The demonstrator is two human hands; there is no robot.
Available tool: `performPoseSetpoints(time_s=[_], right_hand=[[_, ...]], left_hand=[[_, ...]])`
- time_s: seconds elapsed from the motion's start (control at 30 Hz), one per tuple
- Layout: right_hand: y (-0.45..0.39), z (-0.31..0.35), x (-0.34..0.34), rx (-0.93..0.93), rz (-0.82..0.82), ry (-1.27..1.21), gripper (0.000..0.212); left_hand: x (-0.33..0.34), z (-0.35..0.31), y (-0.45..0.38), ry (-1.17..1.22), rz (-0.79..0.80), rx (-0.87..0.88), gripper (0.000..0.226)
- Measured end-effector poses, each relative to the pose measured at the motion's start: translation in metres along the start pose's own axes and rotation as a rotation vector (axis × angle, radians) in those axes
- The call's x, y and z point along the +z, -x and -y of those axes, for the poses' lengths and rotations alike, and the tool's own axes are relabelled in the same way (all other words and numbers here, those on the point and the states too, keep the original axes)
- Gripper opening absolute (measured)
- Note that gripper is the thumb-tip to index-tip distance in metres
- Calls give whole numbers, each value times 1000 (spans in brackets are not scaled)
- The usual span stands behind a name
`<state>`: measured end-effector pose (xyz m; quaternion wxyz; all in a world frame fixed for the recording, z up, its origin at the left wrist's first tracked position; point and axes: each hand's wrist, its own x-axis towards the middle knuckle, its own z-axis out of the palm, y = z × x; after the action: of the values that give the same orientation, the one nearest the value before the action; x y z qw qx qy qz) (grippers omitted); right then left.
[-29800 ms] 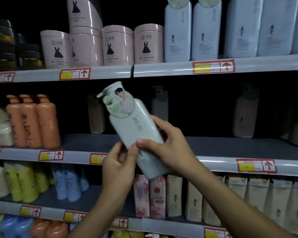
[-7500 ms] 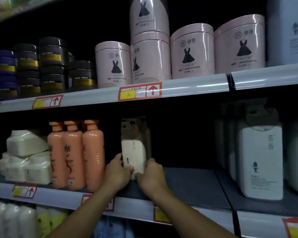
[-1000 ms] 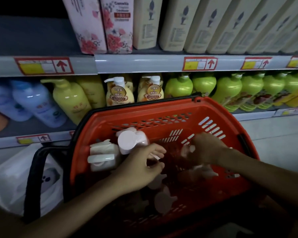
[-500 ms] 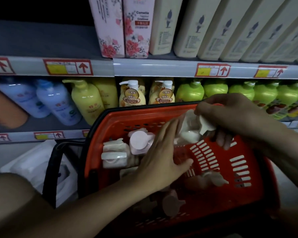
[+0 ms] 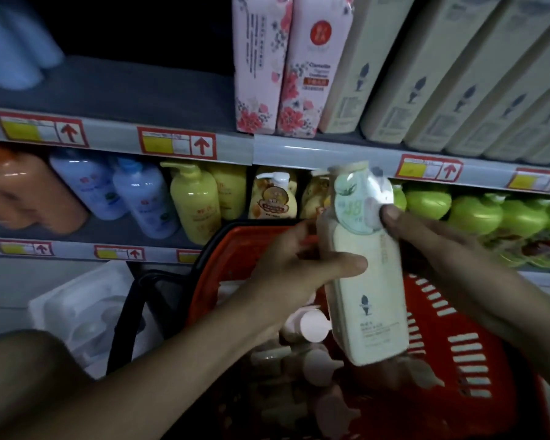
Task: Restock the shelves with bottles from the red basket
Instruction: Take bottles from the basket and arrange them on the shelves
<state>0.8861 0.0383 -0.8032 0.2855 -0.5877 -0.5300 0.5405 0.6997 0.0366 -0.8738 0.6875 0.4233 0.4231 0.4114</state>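
A tall cream pump bottle with a round green-and-white tag over its pump is held upright above the red basket. My left hand grips the bottle's left side, thumb across the front. My right hand holds it from the right and behind, with the thumb on the tag. Inside the basket lie several more pump bottles with pale pink caps, dim in the shadow.
A grey shelf edge with red price tags runs above the basket. Floral pink cartons and cream cartons stand on it. Below are yellow bottles, lilac ones and green ones. A white foam tray lies left.
The cream bottle has come up out of the basket and now stands upright between both hands. My left hand has closed round its side. The view has tilted up.
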Motion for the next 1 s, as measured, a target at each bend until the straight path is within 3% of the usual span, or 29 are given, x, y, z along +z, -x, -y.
performPoseSetpoints(time_s=[0.1, 0.3, 0.47, 0.63, 0.73, 0.77, 0.83, 0.9, 0.93, 0.97, 1.0], right_hand=[[3, -7, 15, -19, 176, -18, 34], [3, -23, 38, -104, 22, -115, 41], [18, -11, 47, -174, -68, -135, 37], [37, 20, 58, -252, -25, -149, 45], [17, 34, 77, -286, 10, -77, 52], [1, 32, 83, -304, -30, -77, 48], [-51, 45, 94, -351, -152, -178, 25], [-32, 115, 111, -317, -409, 55, 30], [-5, 157, 120, -551, -309, -66, 7], [25, 198, 125, -682, -39, -153, 31], [35, 233, 130, -757, 35, -198, 48]], left_hand=[[-18, -16, 3, 107, 59, -5, 43], [-25, -26, 2, -109, -50, 26, 62], [-37, -51, 29, -391, 35, 107, 58], [-41, -66, 61, -388, -164, 235, 59], [-59, -102, 72, -280, -173, 199, 59], [-71, -120, 74, -253, -185, 193, 53], [-92, -153, 89, -327, -132, 360, 27], [-97, -195, 102, -427, -126, 441, 14], [-95, -223, 109, -445, -152, 494, 17], [-92, -253, 112, -377, -205, 568, 33], [-87, -279, 114, -394, -300, 669, 47]])
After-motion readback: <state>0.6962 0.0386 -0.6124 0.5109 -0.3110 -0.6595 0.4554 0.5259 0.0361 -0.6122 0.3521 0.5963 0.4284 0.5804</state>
